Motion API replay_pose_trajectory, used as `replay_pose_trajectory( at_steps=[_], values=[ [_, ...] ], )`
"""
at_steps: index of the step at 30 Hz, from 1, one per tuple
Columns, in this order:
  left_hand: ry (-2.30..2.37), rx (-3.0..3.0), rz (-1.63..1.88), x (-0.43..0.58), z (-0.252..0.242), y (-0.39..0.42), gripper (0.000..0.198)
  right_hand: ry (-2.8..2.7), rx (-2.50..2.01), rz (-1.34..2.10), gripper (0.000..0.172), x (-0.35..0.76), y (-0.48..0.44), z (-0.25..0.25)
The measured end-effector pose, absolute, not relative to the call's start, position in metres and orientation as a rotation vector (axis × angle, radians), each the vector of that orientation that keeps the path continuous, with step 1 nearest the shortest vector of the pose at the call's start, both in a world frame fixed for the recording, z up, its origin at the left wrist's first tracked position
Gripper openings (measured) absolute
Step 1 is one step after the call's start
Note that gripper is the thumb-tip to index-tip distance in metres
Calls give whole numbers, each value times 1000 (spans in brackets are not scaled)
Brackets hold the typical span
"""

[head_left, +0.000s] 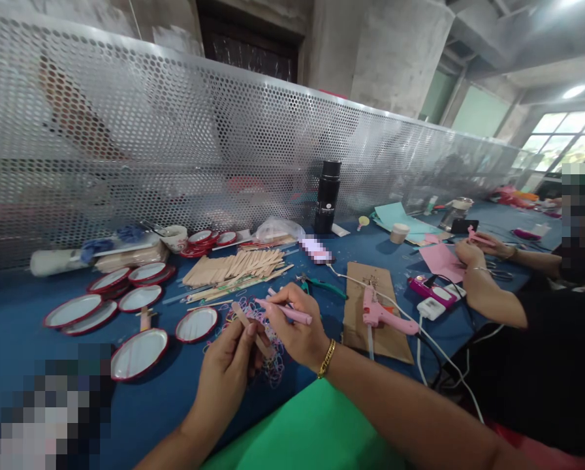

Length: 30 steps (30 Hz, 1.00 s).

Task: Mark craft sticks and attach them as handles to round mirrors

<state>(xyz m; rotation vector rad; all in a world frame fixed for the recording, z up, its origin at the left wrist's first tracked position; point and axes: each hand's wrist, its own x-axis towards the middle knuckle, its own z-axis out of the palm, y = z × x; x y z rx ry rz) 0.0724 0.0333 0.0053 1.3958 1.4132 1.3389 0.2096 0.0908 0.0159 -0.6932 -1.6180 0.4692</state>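
Note:
My left hand (228, 359) pinches a wooden craft stick (241, 314), which slants up between thumb and fingers. In my right hand (300, 329) is a pink marker (292, 314), gripped like a pen with its tip pointing left toward the stick. I cannot tell whether the tip touches the wood. Under both hands lies a tangled heap of thin coloured loops (274, 377). Just beyond it is a pile of craft sticks (234, 267). Green-handled pliers (326, 286) rest past my right hand.
Round white red-rimmed lids (140, 354) lie to the left. A pink glue gun (383, 313) sits on cardboard (356, 339) at right, with cables (452, 365) nearby. A black bottle (327, 199) stands before the perforated metal screen (273, 143). Another person's hands (473, 251) work at the right.

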Motion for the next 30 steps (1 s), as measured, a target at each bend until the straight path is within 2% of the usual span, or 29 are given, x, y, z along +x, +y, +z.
replay_pose_trajectory(
  at_steps=[13,30],
  values=[
    [1389,1401,1341,72,1,33,44,-1668,-626,348,9,213,82,20],
    [1325,1388,1339,76,5,32,44,-1721,-624,410,15,209,79,22]
  ],
)
